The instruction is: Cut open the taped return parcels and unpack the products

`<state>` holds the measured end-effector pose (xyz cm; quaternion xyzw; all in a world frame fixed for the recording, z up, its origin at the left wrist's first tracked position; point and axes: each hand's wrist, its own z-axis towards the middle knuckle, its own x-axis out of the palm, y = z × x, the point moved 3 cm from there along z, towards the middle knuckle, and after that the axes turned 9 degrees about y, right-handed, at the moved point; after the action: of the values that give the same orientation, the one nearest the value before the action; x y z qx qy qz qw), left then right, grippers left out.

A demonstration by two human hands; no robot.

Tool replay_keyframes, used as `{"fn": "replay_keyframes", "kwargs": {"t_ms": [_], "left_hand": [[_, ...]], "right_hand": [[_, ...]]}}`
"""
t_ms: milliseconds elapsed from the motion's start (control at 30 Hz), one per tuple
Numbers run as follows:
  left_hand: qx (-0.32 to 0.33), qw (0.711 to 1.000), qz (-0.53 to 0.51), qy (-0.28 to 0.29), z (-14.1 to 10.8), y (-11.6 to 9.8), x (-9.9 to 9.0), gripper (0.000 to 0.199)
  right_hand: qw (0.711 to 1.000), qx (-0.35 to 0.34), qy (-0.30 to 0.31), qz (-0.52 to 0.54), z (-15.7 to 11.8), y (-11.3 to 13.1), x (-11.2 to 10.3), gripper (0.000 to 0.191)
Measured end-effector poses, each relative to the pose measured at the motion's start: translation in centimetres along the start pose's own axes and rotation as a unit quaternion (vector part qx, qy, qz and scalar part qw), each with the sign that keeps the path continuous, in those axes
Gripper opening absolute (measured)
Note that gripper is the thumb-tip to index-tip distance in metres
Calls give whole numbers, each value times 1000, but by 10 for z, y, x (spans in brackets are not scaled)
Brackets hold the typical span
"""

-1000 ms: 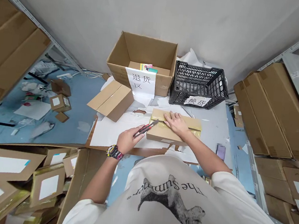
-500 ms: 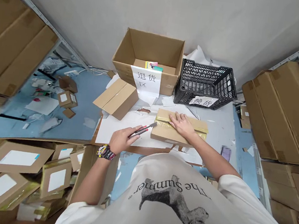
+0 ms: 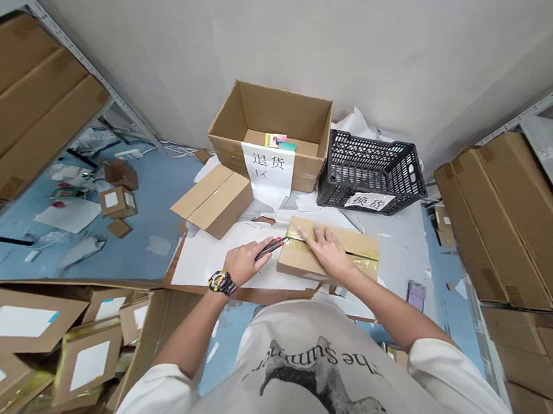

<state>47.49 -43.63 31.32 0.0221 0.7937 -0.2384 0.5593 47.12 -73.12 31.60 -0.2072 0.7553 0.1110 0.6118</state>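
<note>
My left hand (image 3: 243,261), with a watch on the wrist, is closed around a dark box cutter with red parts (image 3: 271,248). The cutter's tip is at the left end of a taped cardboard box (image 3: 301,256), by the seam. Shiny yellowish tape runs along that seam and over the ends. My right hand (image 3: 327,252) lies on the box top with its fingers stretched out, pressing near the seam. Whether the blade has gone into the tape is too small to tell.
Behind stand a large open carton (image 3: 218,149) with small colourful items and a black plastic crate (image 3: 331,197). A closed box (image 3: 221,200) sits to the left. Lower left, a big carton (image 3: 153,326) holds several parcels. Shelves with boxes (image 3: 531,225) flank both sides.
My left hand has moved right and the cutter's tip now meets the box's left end at the seam. My right hand has shifted slightly left on the box. The view has tilted up.
</note>
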Motion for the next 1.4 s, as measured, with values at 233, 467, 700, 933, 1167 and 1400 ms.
{"fn": "replay_keyframes", "kwargs": {"t_ms": [233,467,700,933,1167,1400], "left_hand": [[-3,1000,15,13,5,4,-2,58],[-92,996,14,4,14,55,-15,62],[-162,978,-133,-5,21,66,53,57],[-195,887,-359,-216,5,54,79,60],[57,823,-540,-166,-5,-64,28,55],[186,918,-343,-70,13,-178,36,58]], "right_hand": [[996,71,-42,23,4,-10,14,66],[986,61,-125,95,-3,-23,20,49],[945,173,-252,120,-13,-40,17,30],[934,189,-194,234,-85,-28,5,35],[816,100,-189,537,-97,36,-12,49],[604,182,-264,730,-87,42,-5,56]]}}
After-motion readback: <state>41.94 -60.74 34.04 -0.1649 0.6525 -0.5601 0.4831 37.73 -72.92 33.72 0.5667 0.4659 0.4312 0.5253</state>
